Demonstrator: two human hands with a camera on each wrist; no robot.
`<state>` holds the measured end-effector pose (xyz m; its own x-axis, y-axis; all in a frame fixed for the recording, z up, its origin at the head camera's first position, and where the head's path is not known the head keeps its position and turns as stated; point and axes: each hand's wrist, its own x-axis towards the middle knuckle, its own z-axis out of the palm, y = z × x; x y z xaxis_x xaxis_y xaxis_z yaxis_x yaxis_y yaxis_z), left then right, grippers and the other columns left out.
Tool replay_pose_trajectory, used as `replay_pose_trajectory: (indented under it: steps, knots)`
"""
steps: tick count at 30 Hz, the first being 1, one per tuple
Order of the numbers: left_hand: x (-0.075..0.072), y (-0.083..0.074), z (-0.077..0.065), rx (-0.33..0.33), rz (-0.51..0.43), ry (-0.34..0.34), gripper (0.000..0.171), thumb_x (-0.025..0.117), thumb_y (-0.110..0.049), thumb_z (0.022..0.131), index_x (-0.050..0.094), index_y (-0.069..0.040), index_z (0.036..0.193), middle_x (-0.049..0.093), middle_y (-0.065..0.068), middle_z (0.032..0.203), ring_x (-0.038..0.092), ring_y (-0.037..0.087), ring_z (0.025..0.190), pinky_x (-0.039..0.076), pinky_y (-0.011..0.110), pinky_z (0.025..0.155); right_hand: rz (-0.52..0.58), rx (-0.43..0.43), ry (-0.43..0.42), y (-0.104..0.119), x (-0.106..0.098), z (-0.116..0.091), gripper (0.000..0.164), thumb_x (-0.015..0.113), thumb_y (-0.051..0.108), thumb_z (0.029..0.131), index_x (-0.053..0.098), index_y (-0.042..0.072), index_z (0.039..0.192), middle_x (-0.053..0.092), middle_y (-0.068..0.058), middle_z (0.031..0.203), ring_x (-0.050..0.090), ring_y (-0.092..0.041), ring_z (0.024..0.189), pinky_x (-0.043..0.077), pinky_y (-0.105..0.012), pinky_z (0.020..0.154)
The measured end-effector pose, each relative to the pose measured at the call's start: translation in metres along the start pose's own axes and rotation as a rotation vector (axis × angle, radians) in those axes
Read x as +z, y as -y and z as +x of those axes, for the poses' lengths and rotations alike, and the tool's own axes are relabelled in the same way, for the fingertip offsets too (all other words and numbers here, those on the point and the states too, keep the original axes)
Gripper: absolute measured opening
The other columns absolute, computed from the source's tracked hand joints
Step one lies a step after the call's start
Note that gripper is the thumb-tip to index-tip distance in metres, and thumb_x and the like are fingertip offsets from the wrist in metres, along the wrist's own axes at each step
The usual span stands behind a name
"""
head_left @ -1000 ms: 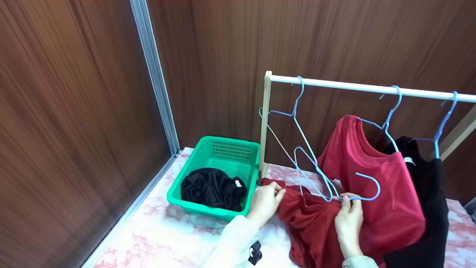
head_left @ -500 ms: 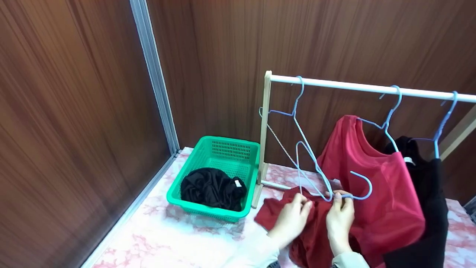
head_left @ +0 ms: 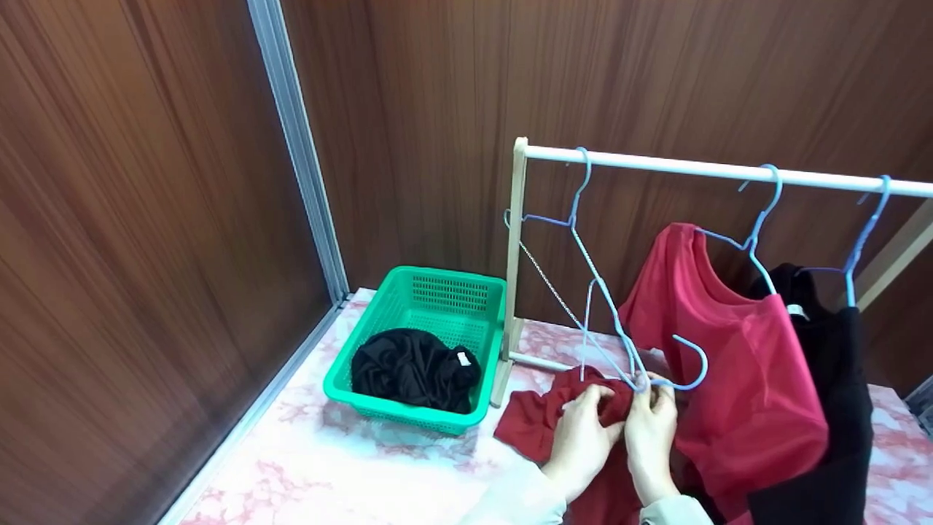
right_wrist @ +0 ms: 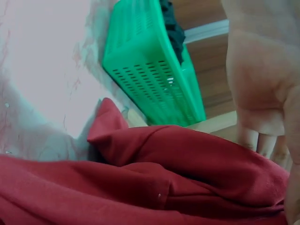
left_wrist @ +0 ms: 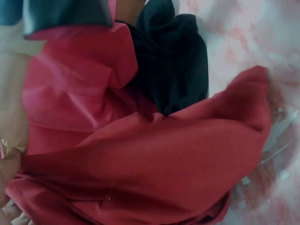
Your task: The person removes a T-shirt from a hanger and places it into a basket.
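My right hand (head_left: 651, 430) pinches a light blue wire clothes hanger (head_left: 701, 370) near the base of its hook, which points right. One end of this hanger rises as a thin loop left of that hand, and its lower wire runs down into a dark red garment (head_left: 526, 423). Close beside it, my left hand (head_left: 583, 437) grips the bunched cloth with curled fingers and thumb. The dark red cloth (left_wrist: 164, 150) spreads across the left wrist view, with fingers pinching it at the left edge. Much of the held hanger is hidden behind the hands and cloth.
A bare hanger (head_left: 583, 244) hangs from the white rail (head_left: 678, 166), overlapping the held one. Further right hang a bright red top (head_left: 743, 350) and a black garment (head_left: 838, 379). A green basket (head_left: 335, 383) holding a black garment (head_left: 408, 368) stands left of the rack.
My left hand has moved right from the garment's far left side to beside the right hand, drawing cloth in. My right hand has shifted slightly left with the hanger.
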<state>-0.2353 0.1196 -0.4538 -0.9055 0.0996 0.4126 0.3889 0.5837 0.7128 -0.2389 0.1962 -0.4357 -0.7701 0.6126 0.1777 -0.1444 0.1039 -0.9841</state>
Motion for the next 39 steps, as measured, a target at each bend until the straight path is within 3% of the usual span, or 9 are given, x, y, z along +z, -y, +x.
replay_pose_trajectory:
  steps: [6,14,18,23,26,28,31,34,39]
  knots:
    - [0.000,-0.001,-0.002,-0.055,0.069,0.041,0.021,0.076,-0.028,0.076,0.064,-0.020,0.092,0.072,-0.008,0.087,0.065,0.013,0.082,0.048,0.023,0.066,-0.039,0.012,0.020,-0.002,-0.002,0.001,0.027,0.044,0.019,0.100,0.051,-0.006,0.111,0.056,0.031,0.071,0.050,0.018,0.080,0.033,-0.007,0.079]
    - [-0.001,-0.001,-0.007,0.060,0.086,0.066,0.014,0.071,-0.015,0.081,0.067,-0.016,0.094,0.073,-0.007,0.084,0.067,0.003,0.078,0.049,0.015,0.066,-0.012,0.048,0.035,-0.001,-0.003,0.001,0.020,0.043,0.018,0.099,0.050,0.000,0.105,0.058,0.024,0.072,0.049,0.011,0.076,0.034,-0.010,0.076]
    - [-0.002,0.002,-0.007,0.079,0.028,0.040,0.014,0.069,-0.011,0.081,0.068,-0.014,0.095,0.073,-0.004,0.086,0.067,0.004,0.077,0.048,0.015,0.066,0.060,0.073,0.113,0.000,-0.004,0.000,0.011,0.047,0.011,0.097,0.046,0.004,0.106,0.061,0.022,0.070,0.054,0.011,0.077,0.036,-0.008,0.076]
    - [-0.003,0.006,-0.004,0.016,-0.151,0.039,0.011,0.070,-0.010,0.080,0.068,-0.010,0.091,0.073,-0.001,0.084,0.065,0.001,0.074,0.047,0.013,0.066,-0.188,0.023,0.176,0.000,-0.009,0.000,0.023,0.056,0.011,0.092,0.053,0.000,0.112,0.071,0.005,0.084,0.053,0.016,0.072,0.041,-0.008,0.070]
    - [-0.005,0.008,-0.003,-0.011,-0.197,0.047,0.009,0.070,-0.011,0.080,0.067,-0.008,0.088,0.072,0.001,0.081,0.065,0.000,0.072,0.047,0.012,0.065,-0.339,-0.029,0.149,0.000,-0.011,0.001,0.023,0.062,0.016,0.090,0.062,0.001,0.107,0.073,-0.009,0.094,0.050,0.018,0.068,0.041,-0.010,0.065]
    - [-0.007,0.010,-0.002,-0.012,-0.200,0.051,0.008,0.070,-0.010,0.080,0.067,-0.008,0.087,0.072,0.002,0.079,0.065,0.000,0.070,0.047,0.012,0.065,-0.376,-0.053,0.127,0.000,-0.012,0.002,0.021,0.065,0.017,0.089,0.065,0.001,0.102,0.073,-0.013,0.092,0.049,0.017,0.066,0.040,-0.011,0.063]
    - [-0.008,0.012,-0.002,0.024,-0.173,0.058,0.008,0.069,-0.011,0.081,0.067,-0.008,0.088,0.072,0.002,0.079,0.065,0.000,0.070,0.047,0.013,0.066,-0.368,-0.072,0.113,0.002,-0.013,0.005,0.018,0.065,0.013,0.088,0.066,-0.002,0.096,0.072,-0.007,0.079,0.047,0.012,0.059,0.040,-0.013,0.058]
    - [-0.009,0.012,-0.004,0.061,-0.131,0.073,0.009,0.068,-0.011,0.082,0.067,-0.009,0.091,0.072,0.002,0.081,0.066,0.003,0.075,0.048,0.014,0.067,-0.305,-0.067,0.120,0.005,-0.014,0.008,0.017,0.062,0.011,0.089,0.062,-0.004,0.096,0.067,0.013,0.068,0.046,0.005,0.053,0.040,-0.014,0.052]
    - [-0.009,0.013,-0.012,0.107,-0.038,0.092,0.010,0.066,-0.013,0.084,0.066,-0.012,0.094,0.072,0.001,0.090,0.067,0.011,0.086,0.049,0.019,0.073,-0.265,-0.054,0.132,0.010,-0.015,0.016,0.018,0.058,0.012,0.092,0.057,-0.004,0.099,0.052,0.027,0.061,0.045,0.004,0.053,0.039,-0.015,0.051]
